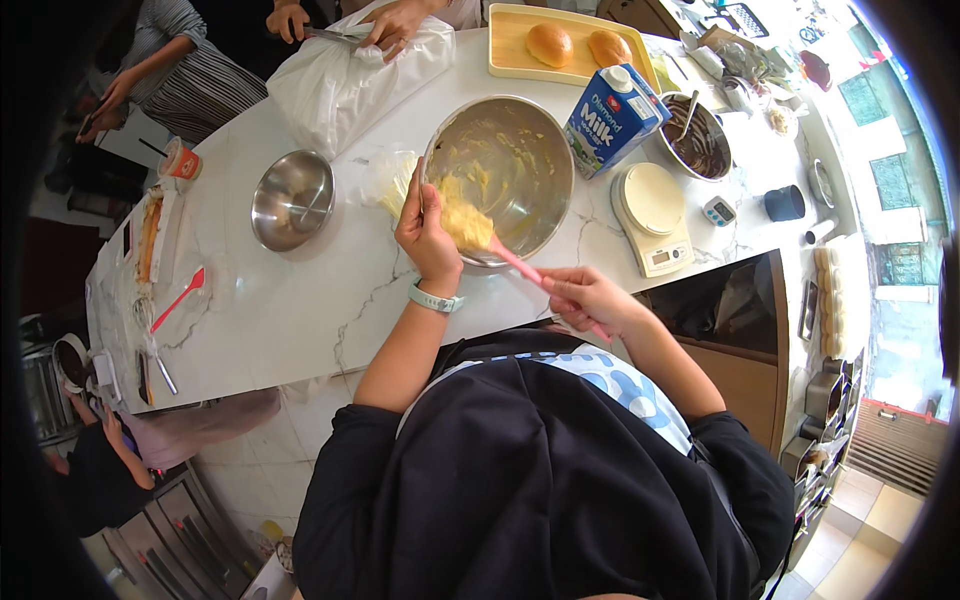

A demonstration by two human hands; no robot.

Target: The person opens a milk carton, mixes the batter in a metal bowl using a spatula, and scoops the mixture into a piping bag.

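A large steel mixing bowl stands tilted on the marble counter in front of me. My left hand grips its left rim, thumb up. In my right hand is the handle of a pink spatula, whose head is buried in pale yellow batter. The batter is gathered at the bowl's near left side, and thin smears of it coat the inner wall. Behind the bowl to the right stands a blue milk carton. A smaller steel bowl sits to the left.
A kitchen scale, a timer and a bowl of dark chocolate mixture are on the right. A tray of buns lies at the back. Far left are a red spatula and a whisk. Another person's hands work over a plastic bag.
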